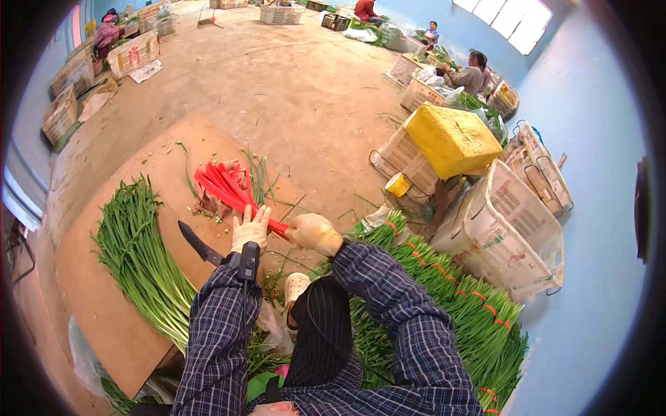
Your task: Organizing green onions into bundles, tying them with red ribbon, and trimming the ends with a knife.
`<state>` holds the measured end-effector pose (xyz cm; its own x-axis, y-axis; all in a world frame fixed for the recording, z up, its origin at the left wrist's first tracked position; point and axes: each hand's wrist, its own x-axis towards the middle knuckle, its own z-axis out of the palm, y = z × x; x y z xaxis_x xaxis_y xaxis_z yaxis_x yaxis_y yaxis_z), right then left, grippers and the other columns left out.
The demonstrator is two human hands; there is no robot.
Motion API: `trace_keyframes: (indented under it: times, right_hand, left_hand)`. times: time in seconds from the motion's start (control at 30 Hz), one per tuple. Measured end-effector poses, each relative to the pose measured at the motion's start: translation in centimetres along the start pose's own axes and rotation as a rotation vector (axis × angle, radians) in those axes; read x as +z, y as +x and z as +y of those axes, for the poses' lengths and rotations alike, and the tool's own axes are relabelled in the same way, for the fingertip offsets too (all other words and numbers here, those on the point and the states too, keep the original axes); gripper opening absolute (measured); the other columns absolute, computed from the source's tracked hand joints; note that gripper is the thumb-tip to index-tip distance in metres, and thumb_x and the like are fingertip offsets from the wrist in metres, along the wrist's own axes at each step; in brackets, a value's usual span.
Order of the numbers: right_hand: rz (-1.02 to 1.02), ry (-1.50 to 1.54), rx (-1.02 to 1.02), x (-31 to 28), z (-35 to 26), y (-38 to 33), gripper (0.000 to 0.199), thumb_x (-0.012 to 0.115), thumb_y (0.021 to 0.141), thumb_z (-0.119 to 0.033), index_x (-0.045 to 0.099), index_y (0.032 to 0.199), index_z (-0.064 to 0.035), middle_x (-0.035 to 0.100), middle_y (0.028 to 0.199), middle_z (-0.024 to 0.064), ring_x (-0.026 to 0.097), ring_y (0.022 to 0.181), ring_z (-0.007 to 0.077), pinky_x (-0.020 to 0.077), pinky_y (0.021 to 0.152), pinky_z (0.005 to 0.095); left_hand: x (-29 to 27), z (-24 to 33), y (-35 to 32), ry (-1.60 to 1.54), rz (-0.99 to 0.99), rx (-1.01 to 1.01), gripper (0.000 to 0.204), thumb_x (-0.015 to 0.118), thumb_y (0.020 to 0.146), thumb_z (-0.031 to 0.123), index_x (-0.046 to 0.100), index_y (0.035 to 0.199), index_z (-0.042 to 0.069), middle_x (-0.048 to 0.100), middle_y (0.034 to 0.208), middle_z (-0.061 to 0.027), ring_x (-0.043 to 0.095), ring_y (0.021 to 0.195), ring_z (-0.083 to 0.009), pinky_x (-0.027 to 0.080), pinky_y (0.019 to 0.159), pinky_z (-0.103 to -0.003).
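Observation:
A bundle of long red plastic strips (225,186) lies slantwise in front of me, its loose ends fanned out at the far left. My right hand (316,234), in a pale glove, is closed around the near end of the bundle. My left hand (251,227), gloved too, rests against the strips with its fingers stretched out and apart; its palm side is hidden. A knife with a dark curved blade (198,241) lies on the brown board just left of my left wrist. Farther left is a heap of loose green garlic chives (149,253).
The brown board (90,277) covers the floor at left. Bundles of green stalks tied with red bands (444,291) are stacked along my right. Beyond them stand white plastic crates (513,236), a yellow block-shaped container (454,139) and a small yellow tub (398,184). People sit farther off among crates.

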<state>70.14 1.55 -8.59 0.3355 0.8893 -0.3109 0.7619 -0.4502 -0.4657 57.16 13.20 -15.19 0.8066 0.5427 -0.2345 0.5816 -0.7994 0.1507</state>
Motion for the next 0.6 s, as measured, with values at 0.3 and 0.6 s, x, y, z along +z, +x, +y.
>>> trace_keyframes:
  times: [0.3,0.6]
  right_hand:
    - [0.058,0.443,0.036,-9.6,0.4,-14.3,0.02,0.057,0.086,-0.017,0.065,0.082,0.0009,0.061,0.061,0.0062,0.059,0.054,0.0121,0.0455,0.048,0.026]
    - [0.042,0.768,-0.037,-6.3,1.3,-14.2,0.017,0.057,0.09,-0.015,0.063,0.084,-0.0004,0.059,0.061,0.0021,0.052,0.049,0.0061,0.0408,0.045,0.0189]
  left_hand:
    - [2.5,-2.0,-0.3,-0.061,0.149,0.008,0.059,0.043,0.083,0.019,0.029,0.14,0.016,0.027,0.148,-0.0004,0.028,0.133,-0.0319,0.026,0.101,-0.06]
    - [-2.5,4.7,-10.3,-1.685,0.259,0.252,0.079,0.076,0.073,0.028,0.035,0.137,0.007,0.054,0.119,-0.0094,0.054,0.091,-0.0137,0.045,0.08,-0.029]
